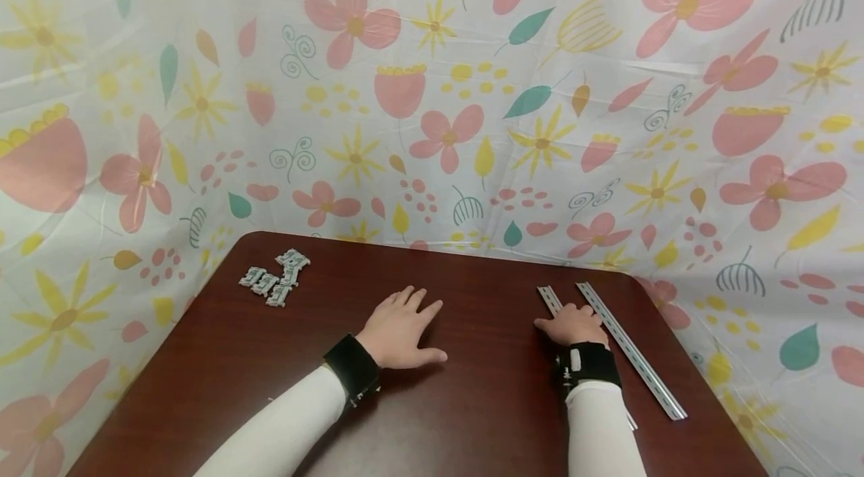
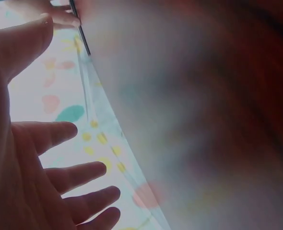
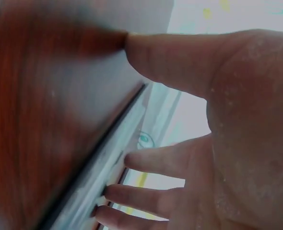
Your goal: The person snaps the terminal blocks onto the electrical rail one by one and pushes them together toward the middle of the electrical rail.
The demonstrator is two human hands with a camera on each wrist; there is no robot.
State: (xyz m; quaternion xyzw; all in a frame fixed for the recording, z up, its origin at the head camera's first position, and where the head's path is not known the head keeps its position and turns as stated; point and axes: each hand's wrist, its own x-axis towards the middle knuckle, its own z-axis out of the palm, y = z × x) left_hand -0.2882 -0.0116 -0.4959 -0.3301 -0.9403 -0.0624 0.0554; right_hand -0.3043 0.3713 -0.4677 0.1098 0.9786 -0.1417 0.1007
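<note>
My left hand [image 1: 400, 331] is held palm down above the middle of the table, fingers spread; the left wrist view shows nothing in its palm. On the right side, my right hand [image 1: 574, 325] lies over a slotted metal rail [image 1: 550, 299], covering its middle. In the right wrist view its fingertips touch that rail [image 3: 94, 175], while the thumb stands apart on the near side, its tip at the tabletop. A second, similar slotted rail [image 1: 631, 349] lies just to the right, roughly parallel. Several small grey pieces [image 1: 266, 283] with slotted shapes sit at the table's back left.
The dark red-brown table [image 1: 466, 402] has rounded back corners. A flower-printed curtain [image 1: 445, 207] hangs close behind its back edge and along both sides. Black bands [image 1: 352, 368] are worn on both wrists over white sleeves.
</note>
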